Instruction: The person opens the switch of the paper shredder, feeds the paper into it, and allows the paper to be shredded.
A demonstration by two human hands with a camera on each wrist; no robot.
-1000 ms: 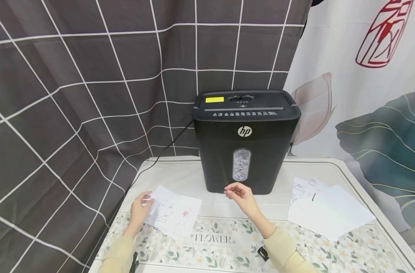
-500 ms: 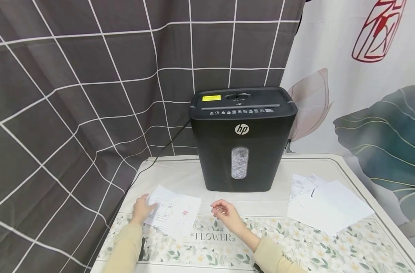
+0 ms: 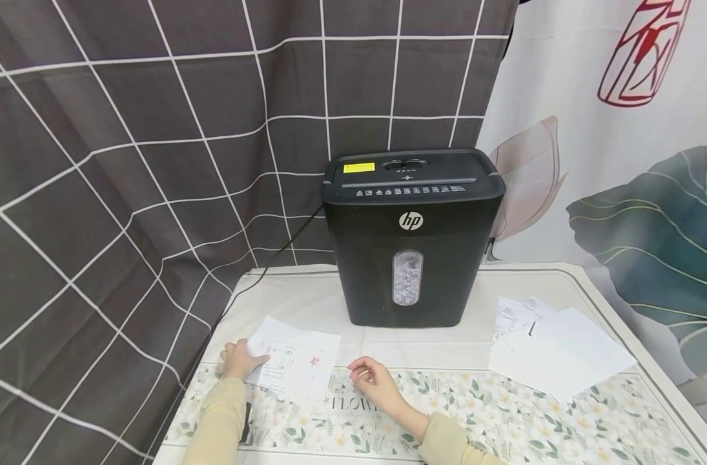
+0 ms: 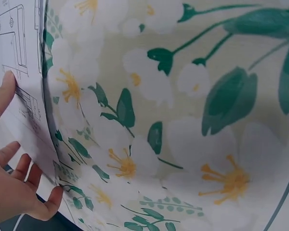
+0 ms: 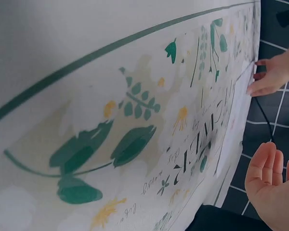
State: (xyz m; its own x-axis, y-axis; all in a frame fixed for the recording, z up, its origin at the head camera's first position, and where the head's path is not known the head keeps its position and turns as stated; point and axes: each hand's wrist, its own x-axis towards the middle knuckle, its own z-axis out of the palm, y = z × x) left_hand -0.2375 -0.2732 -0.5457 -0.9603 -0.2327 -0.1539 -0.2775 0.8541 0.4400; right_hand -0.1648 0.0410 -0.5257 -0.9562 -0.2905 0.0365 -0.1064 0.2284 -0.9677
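A few white sheets of paper with line drawings (image 3: 297,352) and a red mark lie at the left of the table. My left hand (image 3: 239,360) is at their left edge. In the left wrist view its thumb (image 4: 6,89) reaches over the printed sheet (image 4: 26,113), and the other fingers are spread and slightly bent by the edge. To the right of these sheets, my right hand (image 3: 375,381) hovers over the flowered cloth, its fingers loosely curled and nothing in them; the right wrist view shows the same empty hand (image 5: 272,185).
A black HP paper shredder (image 3: 367,258) stands at the back, with paper shreds behind its window (image 3: 407,278). Its cord (image 3: 280,252) runs left. More sheets (image 3: 568,358) lie at the right with a small dark mark. A grid-patterned curtain (image 3: 214,97) hangs behind.
My right hand has moved left and down from in front of the shredder. My left hand has shifted slightly downward, with its thumb now over the sheets. The view has shifted a little.
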